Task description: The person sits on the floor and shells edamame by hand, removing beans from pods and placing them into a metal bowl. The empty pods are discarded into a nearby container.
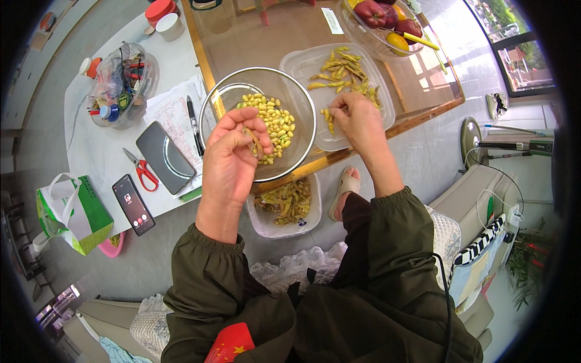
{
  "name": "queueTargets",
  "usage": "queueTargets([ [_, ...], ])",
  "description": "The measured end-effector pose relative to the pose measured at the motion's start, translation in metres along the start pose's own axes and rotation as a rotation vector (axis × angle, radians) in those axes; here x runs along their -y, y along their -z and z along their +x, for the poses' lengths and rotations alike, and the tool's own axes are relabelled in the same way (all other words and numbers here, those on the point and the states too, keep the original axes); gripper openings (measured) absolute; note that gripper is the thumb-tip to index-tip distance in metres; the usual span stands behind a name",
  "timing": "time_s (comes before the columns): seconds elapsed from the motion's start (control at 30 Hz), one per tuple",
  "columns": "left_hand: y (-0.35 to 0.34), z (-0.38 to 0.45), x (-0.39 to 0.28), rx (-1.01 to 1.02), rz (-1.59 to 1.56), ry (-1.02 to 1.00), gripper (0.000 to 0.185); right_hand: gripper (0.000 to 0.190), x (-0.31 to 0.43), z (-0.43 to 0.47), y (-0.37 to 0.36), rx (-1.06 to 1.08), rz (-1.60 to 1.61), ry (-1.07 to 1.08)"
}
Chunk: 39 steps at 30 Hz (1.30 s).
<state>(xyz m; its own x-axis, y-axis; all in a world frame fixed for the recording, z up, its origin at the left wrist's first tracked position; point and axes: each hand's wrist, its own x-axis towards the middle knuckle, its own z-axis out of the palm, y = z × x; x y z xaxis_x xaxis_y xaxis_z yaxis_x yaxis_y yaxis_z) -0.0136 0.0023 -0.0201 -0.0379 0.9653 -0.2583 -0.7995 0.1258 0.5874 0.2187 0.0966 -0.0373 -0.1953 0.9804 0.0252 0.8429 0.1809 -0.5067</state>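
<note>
My left hand (231, 147) is over the near left part of a round metal mesh strainer (302, 156), palm up, with a brownish soybean pod (254, 141) between its thumb and fingers. Shelled yellow-green beans (280, 122) lie in the strainer, partly hidden by that hand. To the right, my right hand (359, 120) reaches down into a shallow clear plastic tray (297, 63). Its thumb and forefinger come together beside a few pods (327, 119); whether they grip one I cannot tell. More unshelled pods (340, 68) are heaped at the tray's far side.
Below the wooden table edge (313, 170) stands a white bin (261, 227) of pods or husks. Fruit fills a clear bowl (358, 47) at the back right. Two phones (165, 156), red-handled scissors (146, 174), a pen (193, 120) and papers lie left.
</note>
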Motion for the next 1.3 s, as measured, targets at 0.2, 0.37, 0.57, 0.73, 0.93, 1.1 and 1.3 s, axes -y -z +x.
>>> queueTargets([
  [0.2, -0.008, -0.002, -0.002, -0.009, 0.101, 0.041, 0.021, 0.015, 0.019, 0.006, 0.005, -0.044, 0.686, -0.119],
  [0.37, -0.019, -0.006, -0.001, -0.116, 0.399, -0.021, 0.021, 0.013, 0.062, -0.009, -0.001, 0.19, 1.012, -0.001],
  [0.57, -0.024, -0.008, -0.006, -0.193, 0.446, -0.087, 0.017, 0.016, 0.079, -0.021, -0.007, 0.234, 0.911, 0.092],
  [0.73, -0.018, -0.007, -0.005, -0.141, 0.456, -0.008, 0.014, 0.014, 0.083, -0.023, -0.011, 0.214, 1.043, 0.076],
  [0.93, -0.019, -0.006, -0.002, -0.164, 0.425, -0.069, 0.012, 0.015, 0.087, -0.025, -0.007, 0.25, 0.967, -0.01],
  [1.1, -0.025, -0.008, -0.003, -0.184, 0.551, -0.078, 0.011, 0.017, 0.092, -0.027, -0.004, 0.206, 0.887, 0.038],
  [1.3, -0.028, -0.008, -0.001, -0.206, 0.646, -0.141, 0.008, 0.017, 0.092, -0.028, -0.005, 0.219, 0.95, 0.015],
])
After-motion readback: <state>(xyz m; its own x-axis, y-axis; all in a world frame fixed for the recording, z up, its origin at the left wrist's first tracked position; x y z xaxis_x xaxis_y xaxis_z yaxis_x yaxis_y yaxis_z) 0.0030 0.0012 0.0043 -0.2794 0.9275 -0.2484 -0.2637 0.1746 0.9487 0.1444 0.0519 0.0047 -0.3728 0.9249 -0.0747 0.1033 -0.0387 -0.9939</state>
